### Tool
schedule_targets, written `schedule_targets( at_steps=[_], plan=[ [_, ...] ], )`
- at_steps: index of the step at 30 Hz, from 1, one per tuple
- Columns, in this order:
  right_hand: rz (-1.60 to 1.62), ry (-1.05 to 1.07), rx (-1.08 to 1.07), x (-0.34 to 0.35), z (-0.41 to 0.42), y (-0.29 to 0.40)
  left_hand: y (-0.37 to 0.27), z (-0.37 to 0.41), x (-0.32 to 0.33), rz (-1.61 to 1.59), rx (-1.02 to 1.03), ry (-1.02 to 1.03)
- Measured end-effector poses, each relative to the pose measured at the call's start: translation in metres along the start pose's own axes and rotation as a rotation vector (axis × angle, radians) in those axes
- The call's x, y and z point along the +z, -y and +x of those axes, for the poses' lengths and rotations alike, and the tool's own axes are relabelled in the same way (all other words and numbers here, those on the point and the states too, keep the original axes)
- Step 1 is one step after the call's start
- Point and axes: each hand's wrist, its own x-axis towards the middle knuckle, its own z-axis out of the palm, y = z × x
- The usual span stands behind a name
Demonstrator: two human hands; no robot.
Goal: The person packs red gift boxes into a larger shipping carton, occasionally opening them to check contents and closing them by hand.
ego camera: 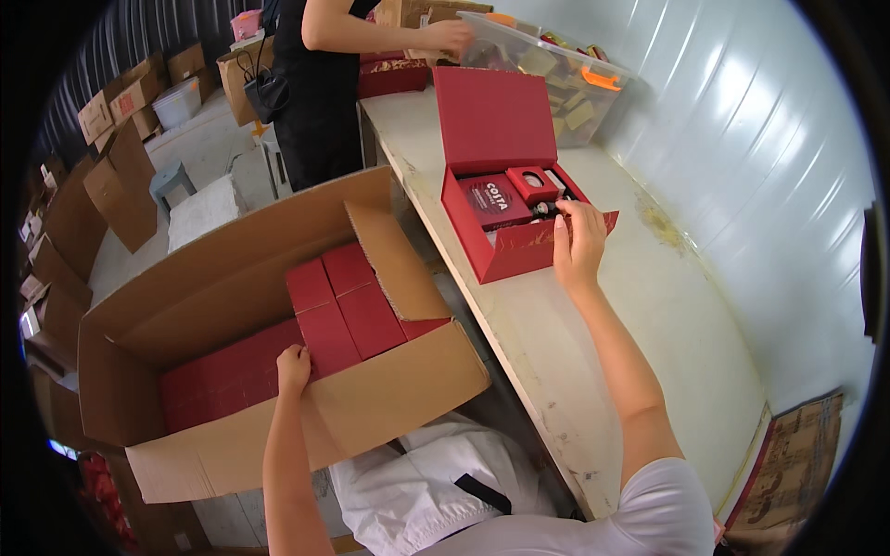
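An open red gift box (514, 240) stands on the white table with its lid (497, 118) raised. Inside it sit a dark red Costa coffee box (495, 198), a small red box with a round window (534, 182), and small dark items partly hidden by my fingers. My right hand (583, 243) is at the gift box's front flap, thumb outside and fingers over its upper edge. To the left, my left hand (293, 368) has curled fingers at the near wall of a large cardboard carton (396, 396), against closed red boxes (341, 313); its grip is partly hidden.
A person in black (316, 104) stands beyond the carton, one hand at a clear plastic bin (591, 111) with orange latches. The white table (542, 375) runs along a glossy wall. Cardboard boxes (122, 187) and a blue-grey stool (172, 184) are on the floor at left.
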Motion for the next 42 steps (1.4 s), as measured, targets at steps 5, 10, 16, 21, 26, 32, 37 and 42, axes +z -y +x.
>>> schedule_targets(
  at_steps=[5,10,16,21,26,32,37,42],
  plan=[
    [-0.065,0.265,-0.023,-0.008,-0.018,-0.047,-0.034,-0.018,-0.017,-0.358,-0.123,-0.060],
    [0.002,0.182,-0.099,-0.029,-0.030,-0.039,-0.045,-0.043,-0.026,-0.581,-0.039,-0.233],
    [0.157,0.216,-0.126,-0.114,-0.067,-0.029,-0.168,-0.060,-0.024,-0.834,0.161,0.187],
    [0.229,0.234,-0.117,-0.188,-0.095,-0.013,-0.276,-0.059,-0.021,-0.995,0.402,0.473],
    [0.237,0.198,-0.079,-0.224,-0.118,0.010,-0.329,-0.078,-0.036,-1.229,0.320,0.411],
    [0.188,0.026,-0.083,-0.225,-0.140,0.009,-0.405,-0.117,-0.040,-0.678,1.453,0.699],
    [0.185,-0.234,-0.143,-0.211,-0.153,0.011,-0.407,-0.162,-0.042,-0.100,1.598,0.845],
    [0.161,-0.252,-0.140,-0.212,-0.149,0.016,-0.404,-0.164,-0.033,-0.045,1.652,0.858]
  ],
)
